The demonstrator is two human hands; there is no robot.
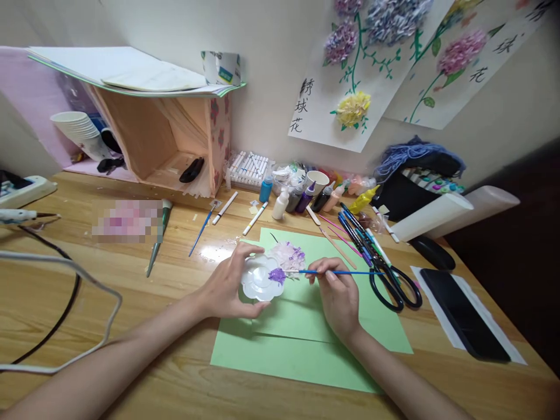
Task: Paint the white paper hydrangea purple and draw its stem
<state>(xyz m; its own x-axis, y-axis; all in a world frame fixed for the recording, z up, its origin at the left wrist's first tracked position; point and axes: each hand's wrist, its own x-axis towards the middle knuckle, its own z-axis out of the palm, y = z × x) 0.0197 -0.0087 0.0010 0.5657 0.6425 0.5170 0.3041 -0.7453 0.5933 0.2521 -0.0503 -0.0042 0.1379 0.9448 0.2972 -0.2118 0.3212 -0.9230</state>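
Note:
My left hand [227, 286] grips a white flower-shaped paint palette [259, 279] by its left rim, over the green paper [306, 344]. A blob of purple paint [277, 275] lies on the palette. My right hand [336, 291] pinches a thin blue paintbrush [345, 272], held level, with its tip in that purple paint. Just behind the palette lies a crumpled pale paper flower [287, 255] dabbed with purple.
Black scissors [394, 289] and several pens lie right of the paper. Paint bottles [301, 198] and a marker box [247, 169] stand at the back. A phone [464, 312] lies far right, cables [65, 303] and a glue gun [21, 216] on the left.

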